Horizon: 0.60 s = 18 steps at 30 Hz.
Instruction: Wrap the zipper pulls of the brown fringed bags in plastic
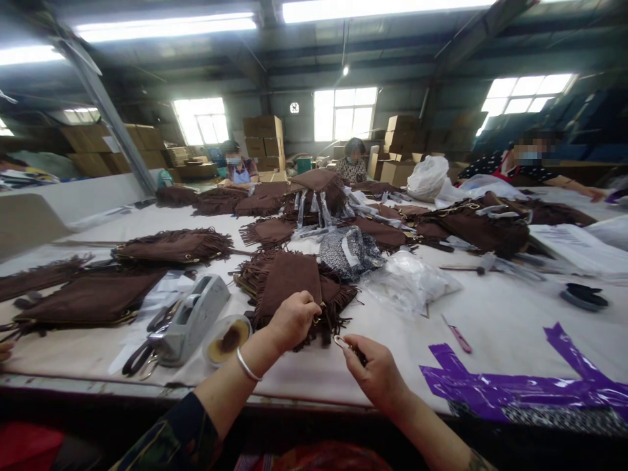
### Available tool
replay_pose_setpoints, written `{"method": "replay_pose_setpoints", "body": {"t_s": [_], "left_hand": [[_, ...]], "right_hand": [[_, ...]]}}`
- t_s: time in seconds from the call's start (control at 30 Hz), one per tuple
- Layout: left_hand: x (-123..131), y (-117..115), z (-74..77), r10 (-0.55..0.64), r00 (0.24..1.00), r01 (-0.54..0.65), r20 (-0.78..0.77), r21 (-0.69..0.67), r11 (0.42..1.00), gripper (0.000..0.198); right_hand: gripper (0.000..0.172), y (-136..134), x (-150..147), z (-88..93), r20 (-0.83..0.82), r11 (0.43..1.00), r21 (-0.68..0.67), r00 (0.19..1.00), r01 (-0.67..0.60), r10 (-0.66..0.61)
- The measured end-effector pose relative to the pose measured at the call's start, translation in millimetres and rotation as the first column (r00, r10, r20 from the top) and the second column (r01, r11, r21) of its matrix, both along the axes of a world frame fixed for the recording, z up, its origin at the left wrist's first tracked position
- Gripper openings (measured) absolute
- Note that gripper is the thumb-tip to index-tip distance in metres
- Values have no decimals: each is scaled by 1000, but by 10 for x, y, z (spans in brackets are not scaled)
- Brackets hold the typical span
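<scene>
In front of me lies a stack of brown fringed bags (287, 281), with brass-coloured zips along the edges. My left hand (295, 320) rests over the top bag's near right corner, its fingers pinched at a small gold ring (317, 319) there. Just to the right and lower, my right hand (375, 373) is closed on a gold snap hook (339, 341), which pokes out past the thumb and fingertip. Something dark attached to the hook is mostly hidden in the palm. A small gap separates the hook from the ring.
A grey tape dispenser (189, 320) and a roll of tape (226, 340) stand left of the bags. Crumpled clear plastic (409, 281), a pink cutter (457, 335) and purple tape (510, 386) lie to the right. More brown bags (171, 245) cover the table; several people sit across it.
</scene>
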<state>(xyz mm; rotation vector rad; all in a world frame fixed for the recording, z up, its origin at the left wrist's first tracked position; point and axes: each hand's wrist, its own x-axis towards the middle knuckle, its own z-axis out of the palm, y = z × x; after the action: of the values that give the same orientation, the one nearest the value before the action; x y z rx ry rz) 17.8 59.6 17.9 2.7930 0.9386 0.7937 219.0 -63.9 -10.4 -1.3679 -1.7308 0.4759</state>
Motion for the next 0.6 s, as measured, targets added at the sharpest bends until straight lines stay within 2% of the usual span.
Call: {"method": "replay_pose_setpoints", "body": {"t_s": [0.07, 0.17, 0.3, 0.4, 0.5, 0.6], "left_hand": [[-15, 14, 19, -5, 1000, 5, -27, 8, 1000, 21], [-52, 43, 21, -8, 999, 9, 42, -33, 999, 21], [-98, 106, -2, 57, 973, -20, 224, -166, 986, 17], [-119, 152, -3, 135, 942, -45, 306, -285, 958, 14], [-124, 163, 12, 166, 930, -41, 328, -356, 933, 14], [-108, 124, 21, 137, 932, -19, 336, -332, 943, 14]], "right_hand": [[25, 5, -1, -12, -17, 1000, -16, 1000, -10, 10], [25, 0, 1, -22, -49, 999, -46, 998, -26, 24], [26, -11, -1, 16, -115, 996, -79, 993, -28, 19], [29, 47, -41, 53, -247, 988, -143, 969, -60, 23], [34, 223, -133, 64, -489, 959, -253, 872, -132, -9], [44, 467, -258, 57, -660, 914, -343, 748, -218, -69]]}}
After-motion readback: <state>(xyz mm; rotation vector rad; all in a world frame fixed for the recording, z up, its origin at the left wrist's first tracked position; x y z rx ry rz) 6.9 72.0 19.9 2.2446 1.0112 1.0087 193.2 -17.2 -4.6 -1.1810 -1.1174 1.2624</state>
